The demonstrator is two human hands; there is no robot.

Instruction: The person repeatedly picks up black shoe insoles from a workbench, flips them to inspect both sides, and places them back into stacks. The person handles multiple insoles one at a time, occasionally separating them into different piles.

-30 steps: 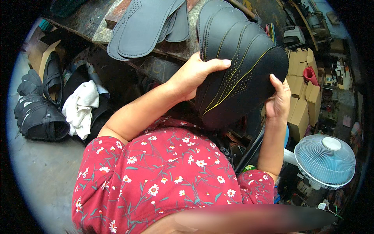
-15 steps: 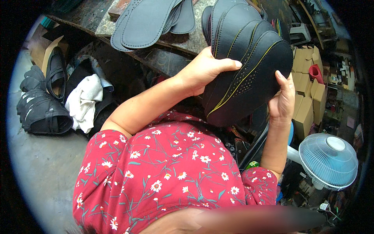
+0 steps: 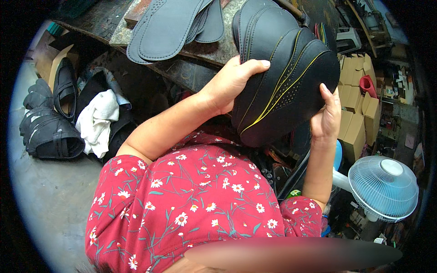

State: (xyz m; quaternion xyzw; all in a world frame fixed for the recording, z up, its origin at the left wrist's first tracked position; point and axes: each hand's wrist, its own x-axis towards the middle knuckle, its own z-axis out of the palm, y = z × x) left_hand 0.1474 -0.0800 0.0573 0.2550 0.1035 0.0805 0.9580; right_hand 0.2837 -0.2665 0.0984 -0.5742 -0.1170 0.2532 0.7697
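A fanned stack of black shoe insoles (image 3: 291, 91), some edged with yellow stitching and with small perforations, is held up between my two hands. My left hand (image 3: 232, 82) grips the stack's left edge, its thumb lying over the face and its fingers hidden behind. At the right edge my right hand (image 3: 327, 116) is closed on the same stack, thumb upright along the rim. More dark insoles (image 3: 170, 29) with stitched borders lie overlapping on the workbench beyond my left hand.
The workbench (image 3: 119, 34) has a worn edge. Black strapped shoes (image 3: 54, 132) and a white cloth (image 3: 99, 120) are at the left. To the right stand cardboard boxes (image 3: 353, 132), a red roll (image 3: 368, 85) and a blue-and-white fan (image 3: 384, 186).
My left thumb has slid left across the insoles toward the stack's left edge, and the fan of insoles has shifted slightly. My right hand keeps its hold.
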